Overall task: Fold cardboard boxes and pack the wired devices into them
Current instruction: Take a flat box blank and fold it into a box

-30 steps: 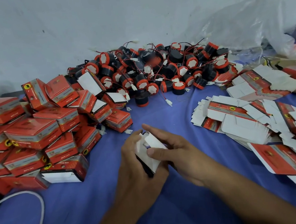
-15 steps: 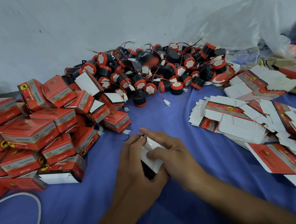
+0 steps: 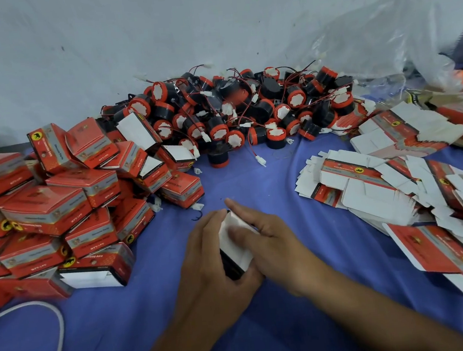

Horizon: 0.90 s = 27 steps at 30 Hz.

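A small cardboard box (image 3: 235, 245) stands on the blue cloth at the centre, its white flap side facing up. My left hand (image 3: 207, 258) grips it from the left, fingers curled round its side. My right hand (image 3: 261, 236) lies over the top, fingers fairly straight, pressing the white flap down. A heap of black and orange wired devices (image 3: 235, 112) lies against the wall behind. Folded red boxes (image 3: 58, 209) are piled at the left. Flat unfolded box blanks (image 3: 395, 187) are spread at the right.
A white cable (image 3: 52, 328) curves across the blue cloth (image 3: 295, 324) at the lower left. A clear plastic bag (image 3: 381, 42) leans on the wall at the back right. One loose device (image 3: 218, 157) and a white connector (image 3: 260, 160) lie in front of the heap.
The open white flaps have been pushed down onto the box. My right hand slid over the top and flattened out, and both hands with the box sank a little toward the cloth.
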Tool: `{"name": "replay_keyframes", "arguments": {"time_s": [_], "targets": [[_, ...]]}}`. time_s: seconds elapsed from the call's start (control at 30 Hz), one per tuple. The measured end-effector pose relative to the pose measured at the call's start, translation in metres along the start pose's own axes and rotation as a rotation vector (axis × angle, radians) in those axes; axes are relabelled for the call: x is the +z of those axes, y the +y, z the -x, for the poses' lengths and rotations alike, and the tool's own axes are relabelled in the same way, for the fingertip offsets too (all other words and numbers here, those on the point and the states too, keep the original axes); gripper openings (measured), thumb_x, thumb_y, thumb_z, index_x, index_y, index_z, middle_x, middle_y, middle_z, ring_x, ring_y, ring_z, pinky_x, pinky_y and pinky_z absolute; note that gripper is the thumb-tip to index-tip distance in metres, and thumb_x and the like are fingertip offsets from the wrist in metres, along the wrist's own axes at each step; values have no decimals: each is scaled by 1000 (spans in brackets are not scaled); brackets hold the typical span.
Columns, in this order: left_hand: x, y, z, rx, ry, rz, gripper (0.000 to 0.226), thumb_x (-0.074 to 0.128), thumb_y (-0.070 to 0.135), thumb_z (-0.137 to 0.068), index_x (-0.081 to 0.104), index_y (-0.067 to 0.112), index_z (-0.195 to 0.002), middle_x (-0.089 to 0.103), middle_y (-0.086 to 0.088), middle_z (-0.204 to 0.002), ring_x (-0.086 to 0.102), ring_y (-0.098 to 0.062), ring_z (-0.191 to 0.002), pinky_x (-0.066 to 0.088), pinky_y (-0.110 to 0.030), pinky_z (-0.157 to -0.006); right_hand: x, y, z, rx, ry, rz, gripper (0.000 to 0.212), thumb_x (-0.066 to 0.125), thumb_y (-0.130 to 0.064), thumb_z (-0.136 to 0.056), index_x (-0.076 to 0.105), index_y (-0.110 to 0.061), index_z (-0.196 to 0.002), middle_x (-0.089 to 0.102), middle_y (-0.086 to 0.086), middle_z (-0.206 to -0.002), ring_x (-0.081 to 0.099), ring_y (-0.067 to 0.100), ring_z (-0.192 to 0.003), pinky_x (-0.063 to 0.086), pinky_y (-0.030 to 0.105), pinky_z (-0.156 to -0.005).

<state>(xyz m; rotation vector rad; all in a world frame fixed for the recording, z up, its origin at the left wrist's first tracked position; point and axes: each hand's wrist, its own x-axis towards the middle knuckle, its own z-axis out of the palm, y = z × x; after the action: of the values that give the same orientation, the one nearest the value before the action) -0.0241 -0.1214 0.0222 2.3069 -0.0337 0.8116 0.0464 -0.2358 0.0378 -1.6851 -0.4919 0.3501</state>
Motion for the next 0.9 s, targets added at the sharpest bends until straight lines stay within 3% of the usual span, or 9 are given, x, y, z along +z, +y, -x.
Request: {"name": "replay_keyframes", "arguments": {"time_s": [0.07,0.17,0.27,0.4,0.5,0.67,0.77,0.83,0.9], "targets": [[1,-1,0,8,7,2,74,72,32,-74,49,-1,-137,55,-12,-132,57,-27,-121,56,-45,-88,-2,-1,-1,-8,-31,36,45,55,-18,-103,50,-34,-145,60,-19,-132,57,-8,-117,45,22,-106],[2,-1,0,4,23,5,76,65,40,-75,49,-1,-137,56,-12,-130,58,-26,-119,56,-44,-87,-6,-3,-2,-47,-93,132,43,54,-17,-102,59,-51,-127,60,-34,-111,56,-17,-102,44,6,-90],[4,-1,0,32,46,-7,73,63,38,-76,50,-2,-136,58,-12,-129,59,-25,-117,55,-42,-89,-9,-4,-2,-46,-157,175,34,49,-29,-104,54,-44,-135,56,-25,-112,52,-16,-104,38,-3,-83],[2,-1,-1,19,37,28,83,65,43,-73,44,5,-143,54,-4,-138,56,-18,-123,52,-33,-95,-13,-4,-4,-11,-156,124,38,46,-27,-106,50,-36,-143,56,-23,-110,55,-12,-100,42,3,-85],[-1,1,-2,29,41,59,84,65,44,-72,38,13,-145,50,2,-140,53,-11,-124,47,-22,-97,-12,-4,-3,-22,-125,180,47,50,-26,-105,42,-32,-151,58,-22,-122,56,-9,-111,44,13,-97],[-2,-1,0,-12,27,39,86,71,41,-71,41,7,-145,53,-2,-138,56,-18,-123,53,-34,-93,-14,-4,-3,2,-184,83,33,50,-31,-105,57,-42,-134,61,-23,-120,56,-12,-111,45,11,-94],[-2,0,1,-3,27,55,89,77,35,-69,41,5,-144,49,7,-137,51,-10,-123,47,-20,-96,-16,-4,-4,109,-217,-275,33,51,-17,-104,63,-38,-127,67,-14,-128,60,3,-121,48,27,-105],[-1,4,-1,35,33,72,85,73,39,-71,39,8,-144,44,12,-137,46,-3,-124,39,-10,-99,-17,-3,-3,80,-202,-270,39,54,-7,-102,62,-31,-131,73,0,-120,67,14,-110,52,38,-102],[-2,3,-1,52,13,80,84,66,45,-73,39,7,-144,44,8,-140,47,-7,-127,39,-12,-102,-16,-1,-4,62,-177,-182,47,60,-9,-99,54,-27,-142,72,6,-119,70,24,-101,54,48,-95]]}}
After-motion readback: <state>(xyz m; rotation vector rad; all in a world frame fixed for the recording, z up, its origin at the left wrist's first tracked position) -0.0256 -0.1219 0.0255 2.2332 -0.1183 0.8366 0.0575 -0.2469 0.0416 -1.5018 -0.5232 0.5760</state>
